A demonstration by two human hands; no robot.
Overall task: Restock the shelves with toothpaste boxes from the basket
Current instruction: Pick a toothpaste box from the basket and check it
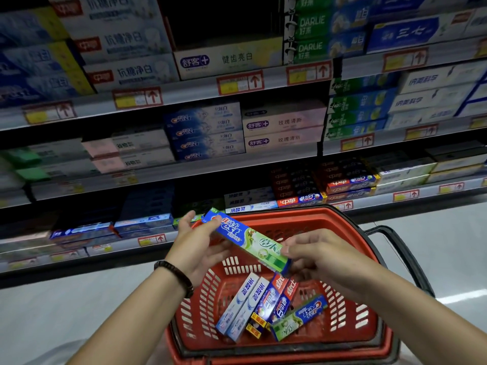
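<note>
A green and blue Crest toothpaste box is held tilted above the red basket. My right hand grips its lower green end. My left hand, with a bead bracelet at the wrist, holds the upper blue end with fingers underneath and thumb on top. On the basket floor lie several boxes: two white and blue ones, two red and blue ones and another green Crest box.
Shelves stacked with toothpaste boxes rise in front of me; a dark gap shows on the top shelf above a white box. The basket's black handle hangs at its right. Pale floor lies on both sides.
</note>
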